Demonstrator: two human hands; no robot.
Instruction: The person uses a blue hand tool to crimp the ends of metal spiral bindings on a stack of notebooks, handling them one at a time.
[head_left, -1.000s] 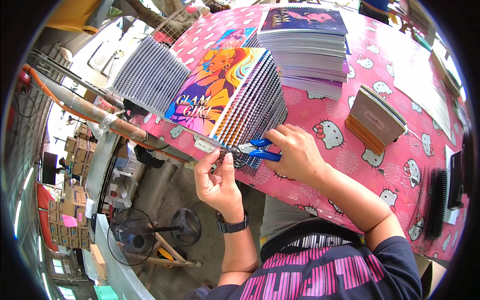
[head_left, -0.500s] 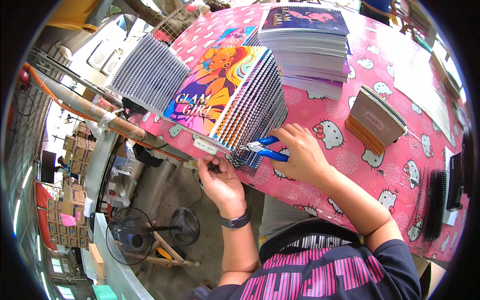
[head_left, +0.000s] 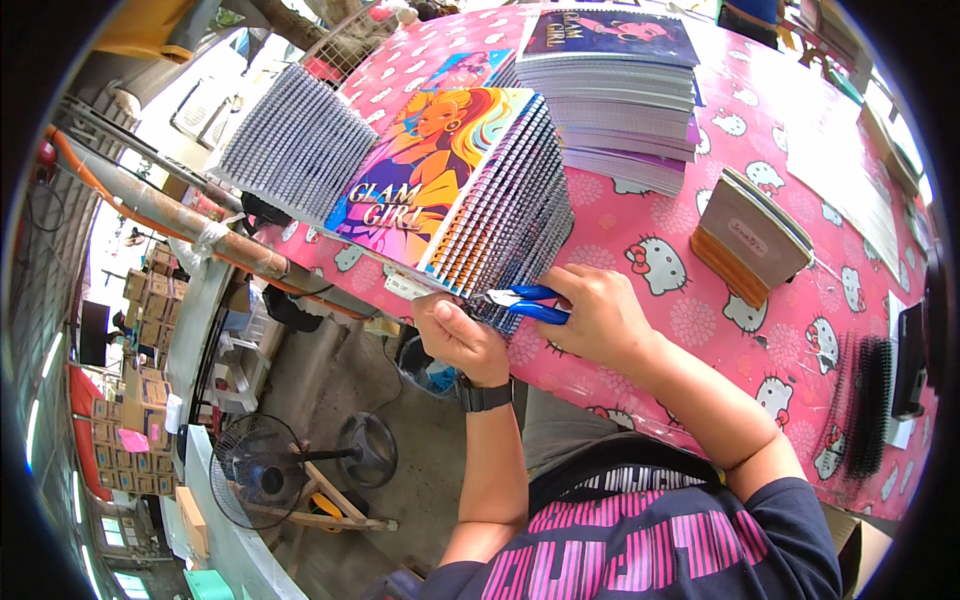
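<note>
In my right hand (head_left: 602, 318) is a pair of wire cutters (head_left: 535, 303) with blue handles. Their jaws touch the spiral binding at the near corner of a stack of spiral notebooks (head_left: 430, 170). The top cover shows a colourful drawn figure with flowing hair. My left hand (head_left: 462, 337), a dark band on its wrist, is against that same corner, just left of the cutter jaws. Its fingers are curled toward the stack and partly hidden, so I cannot make out what lies in them.
Another stack of spiral-bound notebooks (head_left: 295, 145) stands left, and a tall stack with a dark cover (head_left: 610, 95) behind. A brown upright holder (head_left: 750, 240) and black binding coils (head_left: 868, 410) sit right on the pink patterned tablecloth (head_left: 690, 330). Below left is a fan (head_left: 262, 472).
My left hand has moved up and right to the stack's corner and turned over; dark wire-like bits showed in its palm before. The cutters stay at the binding, their handles slightly closer together.
</note>
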